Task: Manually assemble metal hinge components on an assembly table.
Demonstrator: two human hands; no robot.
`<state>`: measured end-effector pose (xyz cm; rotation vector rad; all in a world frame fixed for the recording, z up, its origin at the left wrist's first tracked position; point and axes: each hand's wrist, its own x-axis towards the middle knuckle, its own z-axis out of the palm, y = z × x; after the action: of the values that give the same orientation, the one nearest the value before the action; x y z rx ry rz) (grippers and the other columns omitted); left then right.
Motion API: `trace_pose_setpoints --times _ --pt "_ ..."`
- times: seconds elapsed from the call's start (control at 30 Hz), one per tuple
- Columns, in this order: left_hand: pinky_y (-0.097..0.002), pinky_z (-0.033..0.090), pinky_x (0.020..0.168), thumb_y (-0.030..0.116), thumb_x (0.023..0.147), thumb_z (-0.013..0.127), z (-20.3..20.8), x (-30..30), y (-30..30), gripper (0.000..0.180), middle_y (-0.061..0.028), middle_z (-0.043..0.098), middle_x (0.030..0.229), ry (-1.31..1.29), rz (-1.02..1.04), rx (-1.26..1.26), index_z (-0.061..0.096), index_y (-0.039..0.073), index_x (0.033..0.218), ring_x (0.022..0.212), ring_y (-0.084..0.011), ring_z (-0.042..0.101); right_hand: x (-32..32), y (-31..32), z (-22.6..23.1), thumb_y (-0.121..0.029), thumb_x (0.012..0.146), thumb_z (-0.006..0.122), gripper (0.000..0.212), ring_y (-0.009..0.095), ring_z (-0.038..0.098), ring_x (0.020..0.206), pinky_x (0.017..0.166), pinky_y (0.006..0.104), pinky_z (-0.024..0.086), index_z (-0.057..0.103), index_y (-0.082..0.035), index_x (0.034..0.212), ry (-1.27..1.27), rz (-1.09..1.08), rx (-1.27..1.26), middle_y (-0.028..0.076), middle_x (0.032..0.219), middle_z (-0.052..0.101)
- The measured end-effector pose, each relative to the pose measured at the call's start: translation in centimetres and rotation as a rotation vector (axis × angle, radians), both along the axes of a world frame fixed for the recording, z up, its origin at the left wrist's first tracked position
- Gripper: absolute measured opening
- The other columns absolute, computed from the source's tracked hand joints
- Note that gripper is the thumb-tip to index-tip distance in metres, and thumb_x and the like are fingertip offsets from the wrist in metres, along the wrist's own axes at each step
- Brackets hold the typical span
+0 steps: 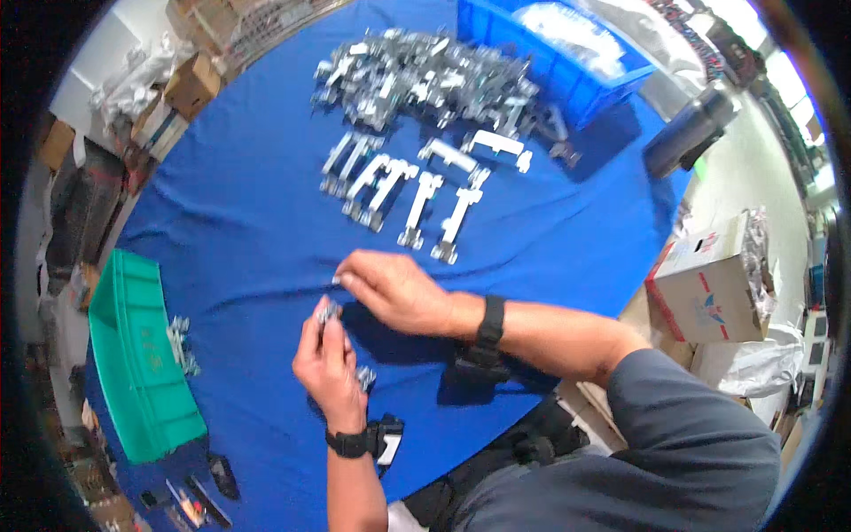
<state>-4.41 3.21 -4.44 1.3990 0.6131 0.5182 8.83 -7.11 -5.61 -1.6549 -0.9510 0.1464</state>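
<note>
My left hand [330, 368] is closed round a small silvery metal part [329, 311]. One end of the part shows above the thumb and the other beside the palm; the middle is hidden by the fingers. Just above and to the right, my right hand [394, 288] is closed in a pinch. Something tiny and pale shows at its fingertips, too small to name. The two hands are close but apart, over the blue cloth [257, 239]. Beyond them lie several long metal brackets with white strips [419, 208], set out in a loose row.
A heap of similar metal parts [417, 80] covers the far side. Behind it stands a blue bin [612, 97] with clear plastic inside. A dark flask [691, 129] is at the right edge, a carton [709, 279] below it. A green bin [146, 363] and small tools [191, 505] lie left.
</note>
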Motion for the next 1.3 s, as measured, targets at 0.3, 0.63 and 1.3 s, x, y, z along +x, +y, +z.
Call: trace_pose_setpoints --times 0.3,0.63,1.3 --pt "-0.0161 0.038 0.042 0.013 0.098 0.062 0.4 1.0 1.0 0.024 -0.0103 0.071 0.103 -0.242 -0.002 -0.164 0.063 0.0 0.119 0.062 -0.0052 0.054 0.3 -0.7 0.7 -0.017 0.094 0.062 0.017 0.038 0.064 0.077 0.067 0.0441 0.05 0.062 -0.001 0.097 0.024 0.028 0.005 0.019 0.082 0.063" --pt "-0.017 0.038 0.038 0.01 0.096 0.066 0.4 0.5 0.8 0.02 -0.0083 0.07 0.086 -0.108 0.095 -0.147 0.067 -0.001 0.113 0.057 -0.0058 0.057 -0.2 -0.8 0.3 -0.013 0.09 0.065 0.013 0.034 0.063 0.074 0.066 0.0422 0.05 0.061 -0.001 0.089 -0.153 0.025 0.064 0.016 0.078 0.061" --pt "-0.0168 0.029 0.039 0.013 0.096 0.067 0.5 0.1 0.7 0.023 0.001 0.059 0.069 0.029 0.116 -0.073 0.069 0.001 0.115 0.048 -0.0013 0.043 -0.8 -0.7 1.0 -0.007 0.088 0.067 0.011 0.033 0.063 0.07 0.06 0.0406 0.049 0.06 -0.004 0.096 -0.167 0.033 0.035 0.013 0.079 0.059"
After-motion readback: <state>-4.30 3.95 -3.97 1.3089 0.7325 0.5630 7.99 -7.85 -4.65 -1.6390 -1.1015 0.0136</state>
